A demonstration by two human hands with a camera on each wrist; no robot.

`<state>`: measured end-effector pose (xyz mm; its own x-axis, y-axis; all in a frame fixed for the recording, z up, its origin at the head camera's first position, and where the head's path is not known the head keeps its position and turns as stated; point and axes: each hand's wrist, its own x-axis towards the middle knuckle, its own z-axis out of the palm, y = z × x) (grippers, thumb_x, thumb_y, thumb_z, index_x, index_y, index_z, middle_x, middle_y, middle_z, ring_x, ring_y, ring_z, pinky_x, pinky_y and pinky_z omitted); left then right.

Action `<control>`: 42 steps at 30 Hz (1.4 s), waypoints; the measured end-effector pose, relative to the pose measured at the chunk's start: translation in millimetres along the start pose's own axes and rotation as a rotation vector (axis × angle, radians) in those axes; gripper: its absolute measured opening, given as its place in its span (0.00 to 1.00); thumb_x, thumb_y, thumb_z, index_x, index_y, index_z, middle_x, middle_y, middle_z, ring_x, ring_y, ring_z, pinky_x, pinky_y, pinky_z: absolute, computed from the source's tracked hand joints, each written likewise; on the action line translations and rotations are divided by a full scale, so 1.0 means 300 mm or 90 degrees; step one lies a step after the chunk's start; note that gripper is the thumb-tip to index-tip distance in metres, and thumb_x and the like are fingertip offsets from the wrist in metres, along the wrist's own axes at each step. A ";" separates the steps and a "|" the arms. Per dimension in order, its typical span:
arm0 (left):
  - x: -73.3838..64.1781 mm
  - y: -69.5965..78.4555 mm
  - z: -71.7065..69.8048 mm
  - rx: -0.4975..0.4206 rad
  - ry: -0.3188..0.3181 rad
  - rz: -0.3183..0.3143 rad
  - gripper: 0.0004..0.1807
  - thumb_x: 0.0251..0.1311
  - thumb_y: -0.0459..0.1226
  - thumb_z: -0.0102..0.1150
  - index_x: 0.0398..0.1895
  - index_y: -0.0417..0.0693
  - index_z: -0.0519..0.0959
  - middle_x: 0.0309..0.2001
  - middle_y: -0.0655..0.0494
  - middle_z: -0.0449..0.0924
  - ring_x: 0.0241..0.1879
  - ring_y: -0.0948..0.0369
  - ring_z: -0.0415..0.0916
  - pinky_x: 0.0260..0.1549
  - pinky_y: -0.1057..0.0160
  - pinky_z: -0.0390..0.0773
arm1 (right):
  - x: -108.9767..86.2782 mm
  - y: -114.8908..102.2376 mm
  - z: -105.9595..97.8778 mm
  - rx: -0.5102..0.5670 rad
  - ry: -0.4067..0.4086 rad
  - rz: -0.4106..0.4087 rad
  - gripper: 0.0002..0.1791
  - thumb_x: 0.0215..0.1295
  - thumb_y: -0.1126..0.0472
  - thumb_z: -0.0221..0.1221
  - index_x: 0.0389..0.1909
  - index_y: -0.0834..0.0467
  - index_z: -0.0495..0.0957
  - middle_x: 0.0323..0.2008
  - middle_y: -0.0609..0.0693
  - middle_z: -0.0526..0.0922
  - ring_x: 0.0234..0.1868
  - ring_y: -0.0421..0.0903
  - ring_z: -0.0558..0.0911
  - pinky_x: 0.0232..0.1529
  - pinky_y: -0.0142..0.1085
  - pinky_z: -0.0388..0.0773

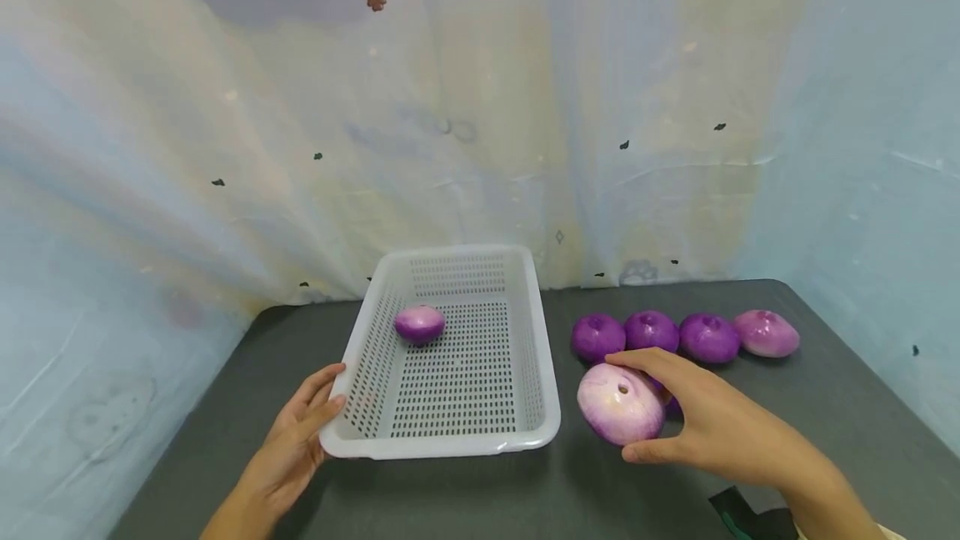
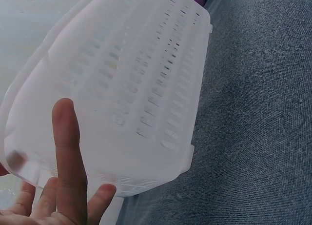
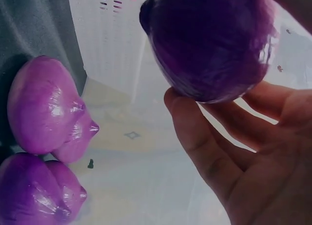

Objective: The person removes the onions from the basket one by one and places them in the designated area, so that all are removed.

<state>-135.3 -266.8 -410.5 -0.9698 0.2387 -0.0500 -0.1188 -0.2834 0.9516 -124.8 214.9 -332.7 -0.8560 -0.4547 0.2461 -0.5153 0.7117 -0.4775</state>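
A white perforated plastic basket (image 1: 551,394) sits on the dark table with one purple onion (image 1: 420,325) inside, toward its left wall. My left hand (image 1: 288,444) grips the basket's front left corner, thumb at the rim. In the left wrist view, fingers (image 2: 68,156) lie along the basket's outer wall. To the right of the basket, my right hand (image 1: 701,415) holds another onion (image 1: 621,404) above the table, between thumb and fingers. The right wrist view shows this onion (image 3: 209,44) close up, its pointed end facing left.
Several purple onions (image 1: 708,337) stand in a row at the table's right rear, and one more is partly hidden behind the held onion. A patterned curtain (image 1: 480,123) hangs behind the table (image 1: 525,498). Something dark (image 1: 750,515) lies near the right forearm.
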 end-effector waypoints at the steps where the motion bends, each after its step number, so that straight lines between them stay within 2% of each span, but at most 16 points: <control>1: 0.000 0.002 0.000 0.002 0.001 -0.001 0.23 0.77 0.33 0.42 0.70 0.59 0.59 0.63 0.75 0.74 0.56 0.65 0.78 0.42 0.60 0.84 | -0.001 -0.001 -0.001 -0.003 0.001 -0.001 0.44 0.46 0.30 0.71 0.65 0.34 0.68 0.58 0.29 0.74 0.55 0.31 0.74 0.56 0.35 0.76; 10: 0.008 -0.004 0.005 0.014 0.021 -0.022 0.22 0.77 0.34 0.44 0.68 0.61 0.59 0.61 0.77 0.75 0.55 0.65 0.79 0.41 0.58 0.85 | 0.003 0.009 0.003 -0.036 0.008 0.000 0.44 0.45 0.30 0.71 0.65 0.36 0.69 0.58 0.30 0.75 0.57 0.32 0.74 0.56 0.37 0.75; 17: -0.001 -0.010 0.005 0.005 0.030 -0.028 0.22 0.77 0.35 0.44 0.69 0.61 0.59 0.62 0.77 0.75 0.55 0.64 0.79 0.40 0.59 0.85 | 0.007 0.021 0.006 -0.036 0.000 0.011 0.45 0.45 0.32 0.72 0.65 0.37 0.69 0.59 0.31 0.75 0.59 0.35 0.75 0.57 0.41 0.75; 25: -0.003 -0.003 0.012 0.001 0.040 -0.039 0.22 0.77 0.35 0.45 0.69 0.62 0.58 0.61 0.78 0.75 0.56 0.65 0.78 0.41 0.58 0.84 | 0.010 0.034 0.010 -0.040 0.003 0.005 0.45 0.45 0.34 0.74 0.66 0.38 0.69 0.60 0.33 0.76 0.60 0.37 0.74 0.58 0.41 0.75; 30: -0.003 0.001 0.011 0.000 0.032 -0.033 0.21 0.77 0.35 0.44 0.68 0.63 0.59 0.61 0.77 0.75 0.56 0.65 0.78 0.41 0.56 0.85 | 0.011 0.041 0.010 -0.043 0.008 -0.001 0.45 0.45 0.34 0.74 0.67 0.38 0.68 0.60 0.34 0.76 0.61 0.38 0.74 0.59 0.36 0.73; 33: -0.002 0.002 0.011 0.004 0.039 -0.033 0.22 0.77 0.36 0.44 0.68 0.63 0.59 0.61 0.76 0.75 0.56 0.65 0.78 0.42 0.55 0.84 | 0.013 0.044 0.008 -0.044 0.013 -0.012 0.46 0.45 0.38 0.75 0.67 0.38 0.68 0.61 0.36 0.76 0.62 0.39 0.74 0.60 0.32 0.70; 36: -0.002 0.002 0.013 0.012 0.053 -0.037 0.22 0.77 0.36 0.45 0.69 0.62 0.59 0.61 0.77 0.75 0.55 0.65 0.78 0.43 0.55 0.84 | 0.015 0.048 0.006 -0.054 0.012 -0.019 0.47 0.45 0.40 0.76 0.68 0.38 0.67 0.61 0.37 0.75 0.63 0.40 0.74 0.60 0.35 0.71; 42: -0.001 0.004 0.017 0.026 0.069 -0.042 0.24 0.76 0.36 0.46 0.71 0.61 0.57 0.61 0.78 0.75 0.55 0.65 0.78 0.42 0.56 0.84 | 0.019 0.055 0.004 -0.067 0.005 -0.017 0.48 0.45 0.42 0.76 0.70 0.41 0.66 0.62 0.39 0.75 0.63 0.42 0.74 0.57 0.47 0.75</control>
<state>-134.0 -262.4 -407.8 -0.9777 0.1526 -0.1439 -0.1770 -0.2318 0.9565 -137.9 223.3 -340.2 -0.8418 -0.4704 0.2646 -0.5394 0.7514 -0.3801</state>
